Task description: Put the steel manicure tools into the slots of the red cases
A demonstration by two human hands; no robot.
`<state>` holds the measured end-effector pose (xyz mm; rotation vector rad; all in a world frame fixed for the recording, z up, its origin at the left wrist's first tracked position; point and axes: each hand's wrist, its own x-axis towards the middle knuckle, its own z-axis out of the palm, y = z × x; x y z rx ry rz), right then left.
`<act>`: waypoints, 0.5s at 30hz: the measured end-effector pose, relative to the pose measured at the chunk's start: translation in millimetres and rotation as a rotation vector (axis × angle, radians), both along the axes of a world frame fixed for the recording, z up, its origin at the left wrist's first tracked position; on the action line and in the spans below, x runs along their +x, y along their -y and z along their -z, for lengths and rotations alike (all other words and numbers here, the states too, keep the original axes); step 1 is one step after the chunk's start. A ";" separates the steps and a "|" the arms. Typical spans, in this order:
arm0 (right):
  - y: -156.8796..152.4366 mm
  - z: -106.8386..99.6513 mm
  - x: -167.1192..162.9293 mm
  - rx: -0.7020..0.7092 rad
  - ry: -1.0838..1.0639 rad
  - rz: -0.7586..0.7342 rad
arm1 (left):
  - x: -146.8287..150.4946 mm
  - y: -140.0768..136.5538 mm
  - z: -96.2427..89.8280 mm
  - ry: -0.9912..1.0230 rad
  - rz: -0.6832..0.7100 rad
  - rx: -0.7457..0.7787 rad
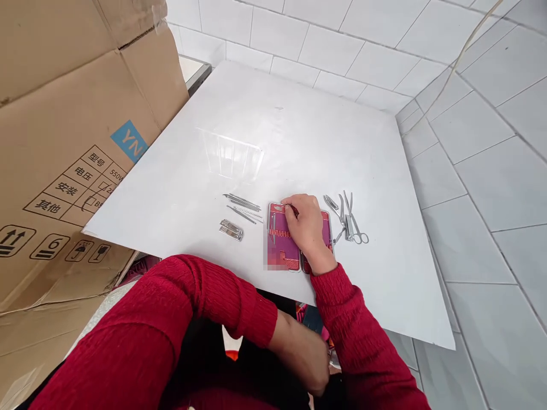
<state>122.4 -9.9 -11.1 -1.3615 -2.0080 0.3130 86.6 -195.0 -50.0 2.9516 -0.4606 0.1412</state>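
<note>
An open manicure case with a red and purple lining lies near the table's front edge. Over its middle is my right hand, fingers curled and thumb bent in by the case's far edge; what they pinch is hidden. Slim metal tools sit in the left half of the case. My left hand hangs below the table edge, bent at the wrist, its fingers out of sight. Left of the case lie several thin metal tools and a nail clipper. To its right are small scissors, another clipper and nippers.
The white table reflects light toward its far part. A large cardboard box stands along the left side. White tiled walls border the back and right, with a thin cable hanging at the right corner.
</note>
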 end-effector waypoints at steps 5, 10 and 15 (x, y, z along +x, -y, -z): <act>1.6 -1.4 0.5 0.000 0.026 -0.008 | 2.6 -21.8 -0.7 0.072 -0.026 -0.126; 4.4 -12.8 4.8 -0.003 0.016 -0.030 | 9.7 -29.6 2.8 0.013 -0.017 -0.295; 10.1 -39.8 -13.1 -0.047 0.118 -0.207 | 3.6 -29.3 9.0 -0.038 -0.110 -0.221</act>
